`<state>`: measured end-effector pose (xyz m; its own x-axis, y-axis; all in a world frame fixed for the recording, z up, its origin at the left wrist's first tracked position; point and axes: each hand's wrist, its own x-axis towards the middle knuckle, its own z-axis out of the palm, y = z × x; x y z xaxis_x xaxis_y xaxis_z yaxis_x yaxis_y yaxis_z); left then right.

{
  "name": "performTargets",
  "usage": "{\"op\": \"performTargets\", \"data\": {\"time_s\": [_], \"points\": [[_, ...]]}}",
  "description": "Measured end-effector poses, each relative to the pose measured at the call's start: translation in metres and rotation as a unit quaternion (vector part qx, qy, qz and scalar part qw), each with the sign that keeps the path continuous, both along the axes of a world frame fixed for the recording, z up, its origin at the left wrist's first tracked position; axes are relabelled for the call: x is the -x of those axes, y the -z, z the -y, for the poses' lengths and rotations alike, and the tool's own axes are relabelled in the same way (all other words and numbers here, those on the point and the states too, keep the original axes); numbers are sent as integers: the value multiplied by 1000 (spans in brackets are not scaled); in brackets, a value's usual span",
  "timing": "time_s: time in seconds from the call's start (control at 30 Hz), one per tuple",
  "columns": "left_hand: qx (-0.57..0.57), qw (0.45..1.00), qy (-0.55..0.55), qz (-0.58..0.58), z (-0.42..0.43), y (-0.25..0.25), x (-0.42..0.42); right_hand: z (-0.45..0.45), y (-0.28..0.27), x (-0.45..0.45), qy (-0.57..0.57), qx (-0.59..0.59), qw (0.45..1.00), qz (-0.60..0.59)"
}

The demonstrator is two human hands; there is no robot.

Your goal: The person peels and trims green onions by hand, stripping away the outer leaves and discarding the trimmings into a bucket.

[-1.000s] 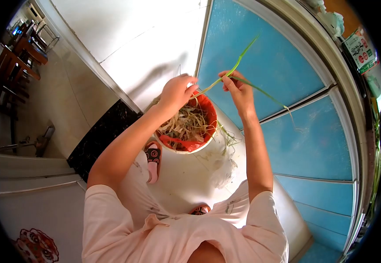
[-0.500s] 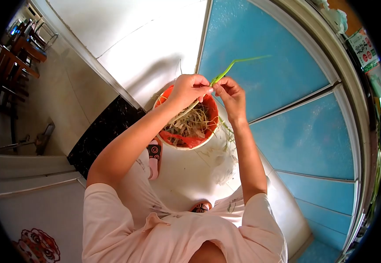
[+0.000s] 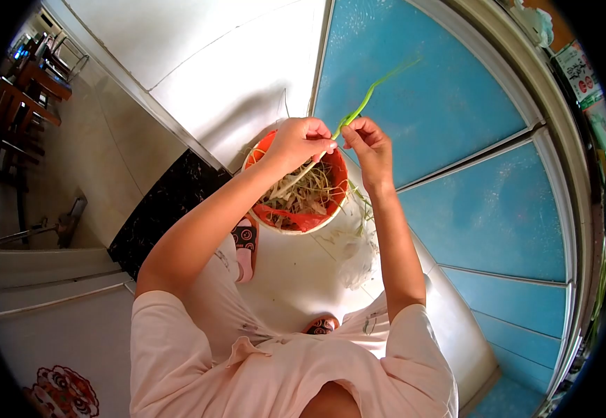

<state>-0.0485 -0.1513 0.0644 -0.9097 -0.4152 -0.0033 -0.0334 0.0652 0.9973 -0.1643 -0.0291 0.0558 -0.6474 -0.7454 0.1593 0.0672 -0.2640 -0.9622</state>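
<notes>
A thin green onion (image 3: 368, 96) runs through both my hands, with its green leaf end pointing up to the right and its pale end hanging down to the left. My left hand (image 3: 301, 145) is closed around the stalk, thumb and fingers pressed together. Close beside it, my right hand (image 3: 371, 152) pinches at the stalk with thumb and forefinger. Directly under them stands a bucket (image 3: 342, 187) lined with a red bag, holding dry, straw-coloured peelings (image 3: 304, 194).
Right of the bucket, a clear plastic bag (image 3: 356, 263) and some green stalks (image 3: 365, 217) lie on the tiled floor. Blue cabinet doors (image 3: 414, 70) rise on the right. A black floor strip (image 3: 170, 209) and wooden chairs (image 3: 20, 115) are at left. My slippered feet flank the front.
The green onion's leaf end has swung upward and straightened. My right fingers have shifted slightly along the stalk. My left hand is nearly still.
</notes>
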Motion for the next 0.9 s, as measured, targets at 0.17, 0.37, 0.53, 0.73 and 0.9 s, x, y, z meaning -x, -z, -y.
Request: {"op": "performTargets", "data": {"time_s": [0.17, 0.37, 0.53, 0.73, 0.9], "points": [[14, 1000, 1, -17, -1, 1, 0, 0, -2, 1, 15, -20, 1000, 1], [22, 1000, 7, -18, 1, 9, 3, -2, 0, 6, -4, -16, 1000, 16], [-84, 996, -30, 3, -4, -3, 1, -4, 1, -1, -15, -49, 998, -35], [-84, 994, -62, 26, -6, -9, 4, -2, 8, -10, 18, -61, 990, -124], [-98, 988, -102, 61, -10, -7, 7, -3, 13, -15, 35, -29, 996, -75]]}}
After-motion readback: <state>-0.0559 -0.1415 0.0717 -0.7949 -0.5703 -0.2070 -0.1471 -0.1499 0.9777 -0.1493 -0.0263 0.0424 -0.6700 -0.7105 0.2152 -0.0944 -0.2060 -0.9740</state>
